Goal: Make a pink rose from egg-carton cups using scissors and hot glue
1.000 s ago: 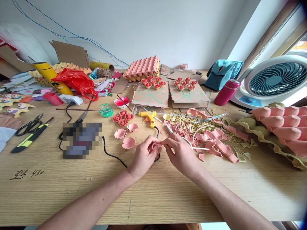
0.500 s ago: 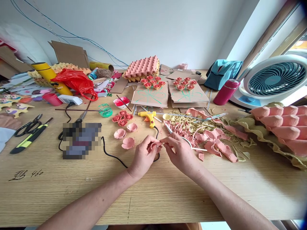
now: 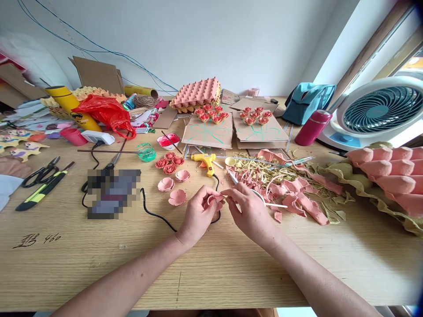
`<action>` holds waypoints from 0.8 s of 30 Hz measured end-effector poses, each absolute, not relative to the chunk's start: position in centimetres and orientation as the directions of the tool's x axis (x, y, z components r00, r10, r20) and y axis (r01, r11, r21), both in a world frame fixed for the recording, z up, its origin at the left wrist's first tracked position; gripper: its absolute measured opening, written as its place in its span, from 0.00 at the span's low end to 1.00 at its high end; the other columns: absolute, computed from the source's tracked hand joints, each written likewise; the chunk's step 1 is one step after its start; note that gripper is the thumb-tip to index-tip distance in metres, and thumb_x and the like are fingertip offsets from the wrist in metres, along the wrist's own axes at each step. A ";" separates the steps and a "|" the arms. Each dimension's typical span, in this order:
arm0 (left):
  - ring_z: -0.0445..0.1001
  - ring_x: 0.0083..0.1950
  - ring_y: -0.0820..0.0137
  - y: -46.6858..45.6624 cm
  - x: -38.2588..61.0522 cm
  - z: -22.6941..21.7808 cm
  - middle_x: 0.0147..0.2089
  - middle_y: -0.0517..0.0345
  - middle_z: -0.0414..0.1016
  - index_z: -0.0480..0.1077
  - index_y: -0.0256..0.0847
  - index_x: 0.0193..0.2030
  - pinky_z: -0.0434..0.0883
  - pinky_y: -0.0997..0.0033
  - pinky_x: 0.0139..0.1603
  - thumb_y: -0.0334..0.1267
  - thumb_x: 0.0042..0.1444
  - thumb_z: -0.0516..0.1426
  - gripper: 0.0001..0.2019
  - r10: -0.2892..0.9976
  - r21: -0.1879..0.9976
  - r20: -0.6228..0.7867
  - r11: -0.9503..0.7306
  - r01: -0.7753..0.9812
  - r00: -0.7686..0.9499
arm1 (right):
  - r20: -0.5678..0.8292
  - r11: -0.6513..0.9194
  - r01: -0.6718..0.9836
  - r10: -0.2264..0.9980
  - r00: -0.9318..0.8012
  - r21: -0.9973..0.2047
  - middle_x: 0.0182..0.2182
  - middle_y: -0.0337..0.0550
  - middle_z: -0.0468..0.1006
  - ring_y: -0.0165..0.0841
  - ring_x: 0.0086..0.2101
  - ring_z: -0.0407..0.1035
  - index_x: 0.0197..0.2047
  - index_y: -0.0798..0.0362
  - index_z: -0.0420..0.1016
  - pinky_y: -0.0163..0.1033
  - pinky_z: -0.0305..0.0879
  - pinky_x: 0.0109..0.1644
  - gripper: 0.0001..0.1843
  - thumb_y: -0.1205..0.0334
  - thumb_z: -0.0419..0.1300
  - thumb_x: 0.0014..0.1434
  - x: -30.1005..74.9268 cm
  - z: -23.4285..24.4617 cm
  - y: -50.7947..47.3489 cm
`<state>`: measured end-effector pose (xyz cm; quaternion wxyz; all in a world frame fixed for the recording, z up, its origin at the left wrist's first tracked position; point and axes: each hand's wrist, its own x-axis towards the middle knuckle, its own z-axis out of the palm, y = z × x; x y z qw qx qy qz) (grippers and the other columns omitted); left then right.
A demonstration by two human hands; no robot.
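Left grip [image 3: 201, 213] and right grip [image 3: 250, 212] pinching pink piece [image 3: 214, 199], mostly finger-hidden, egg trays [image 3: 393, 168] cropped

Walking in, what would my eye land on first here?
Probably the left hand and right hand, meeting at a small pink piece in the front middle. Just beyond them lies a bright yellow glue gun, with red flowers on cardboard sheets farther back. The big white fan at the far right also stands out.
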<state>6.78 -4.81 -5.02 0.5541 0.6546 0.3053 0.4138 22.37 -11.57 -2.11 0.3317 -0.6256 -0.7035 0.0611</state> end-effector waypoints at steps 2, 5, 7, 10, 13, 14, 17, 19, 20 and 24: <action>0.77 0.36 0.72 -4.8 6.8 -5.2 0.36 0.62 0.74 0.68 0.41 0.39 0.74 0.73 0.40 0.35 0.63 0.57 0.02 0.849 0.974 0.219 -0.218 -0.058 0.482 | 0.381 0.203 0.837 0.925 0.007 -0.508 0.36 0.43 0.71 0.33 0.35 0.68 0.46 0.50 0.79 0.35 0.60 0.37 0.14 0.72 0.54 0.67 22.4 -2.3 -11.6; 0.75 0.35 0.73 -4.8 6.8 -5.4 0.34 0.63 0.72 0.68 0.41 0.40 0.72 0.75 0.38 0.34 0.63 0.57 0.01 0.836 0.969 0.228 -0.243 -0.035 0.499 | 0.376 0.197 0.847 0.927 0.004 -0.494 0.36 0.43 0.71 0.33 0.35 0.69 0.44 0.51 0.80 0.35 0.60 0.36 0.14 0.73 0.54 0.66 22.4 -2.3 -11.5; 0.73 0.33 0.74 -4.8 6.8 -5.3 0.32 0.63 0.72 0.68 0.41 0.39 0.70 0.76 0.35 0.33 0.62 0.57 0.01 0.839 0.970 0.221 -0.241 -0.023 0.498 | 0.372 0.191 0.852 0.928 0.005 -0.488 0.35 0.43 0.71 0.33 0.34 0.69 0.42 0.51 0.80 0.35 0.60 0.36 0.13 0.74 0.54 0.66 22.3 -2.3 -11.5; 0.71 0.31 0.75 -4.6 6.9 -5.1 0.31 0.63 0.71 0.67 0.40 0.36 0.69 0.77 0.34 0.35 0.60 0.58 0.03 0.845 0.978 0.196 -0.203 -0.040 0.497 | 0.383 0.195 0.867 0.924 -0.005 -0.459 0.34 0.43 0.70 0.33 0.34 0.68 0.39 0.52 0.79 0.35 0.60 0.36 0.13 0.74 0.53 0.66 22.3 -2.2 -11.5; 0.71 0.30 0.75 -4.4 7.0 -4.8 0.30 0.64 0.70 0.67 0.40 0.36 0.69 0.77 0.33 0.36 0.59 0.59 0.04 0.850 0.985 0.162 -0.167 -0.035 0.501 | 0.392 0.196 0.882 0.920 -0.014 -0.428 0.35 0.44 0.71 0.34 0.34 0.69 0.41 0.51 0.79 0.36 0.61 0.37 0.13 0.73 0.53 0.66 22.3 -2.3 -11.4; 0.73 0.31 0.74 -4.4 7.0 -4.7 0.30 0.64 0.70 0.67 0.40 0.37 0.70 0.77 0.34 0.35 0.59 0.59 0.04 0.851 0.986 0.152 -0.166 -0.016 0.503 | 0.390 0.190 0.883 0.921 -0.008 -0.429 0.35 0.44 0.72 0.35 0.35 0.70 0.43 0.51 0.78 0.36 0.62 0.37 0.13 0.73 0.53 0.66 22.4 -2.4 -11.3; 0.79 0.43 0.68 -4.4 7.0 -4.4 0.35 0.60 0.75 0.70 0.40 0.43 0.74 0.73 0.41 0.34 0.59 0.58 0.06 0.839 0.982 0.133 -0.182 0.043 0.528 | 0.381 0.172 0.868 0.924 0.021 -0.466 0.39 0.46 0.75 0.35 0.36 0.71 0.48 0.51 0.76 0.37 0.64 0.39 0.13 0.71 0.53 0.67 22.7 -2.8 -11.1; 0.79 0.48 0.65 -4.4 6.9 -4.4 0.41 0.55 0.78 0.71 0.40 0.47 0.75 0.70 0.46 0.35 0.60 0.57 0.09 0.824 0.980 0.131 -0.190 0.052 0.551 | 0.372 0.164 0.851 0.927 0.039 -0.498 0.41 0.46 0.76 0.35 0.36 0.72 0.49 0.53 0.75 0.38 0.66 0.40 0.12 0.71 0.53 0.66 22.9 -2.9 -11.0; 0.79 0.48 0.65 -4.4 6.8 -4.4 0.43 0.54 0.79 0.72 0.40 0.47 0.75 0.69 0.47 0.36 0.60 0.56 0.09 0.822 0.980 0.131 -0.192 0.053 0.554 | 0.367 0.160 0.844 0.929 0.046 -0.512 0.42 0.46 0.76 0.35 0.35 0.72 0.49 0.53 0.74 0.38 0.67 0.40 0.12 0.72 0.53 0.66 22.9 -2.9 -11.0; 0.78 0.37 0.70 -4.2 6.7 -4.6 0.39 0.56 0.78 0.72 0.39 0.45 0.74 0.71 0.41 0.35 0.60 0.57 0.08 0.863 0.980 0.123 -0.183 0.076 0.490 | 0.354 0.159 0.811 0.933 0.062 -0.562 0.42 0.48 0.76 0.35 0.37 0.72 0.50 0.54 0.73 0.39 0.68 0.40 0.13 0.73 0.53 0.64 23.0 -2.8 -11.0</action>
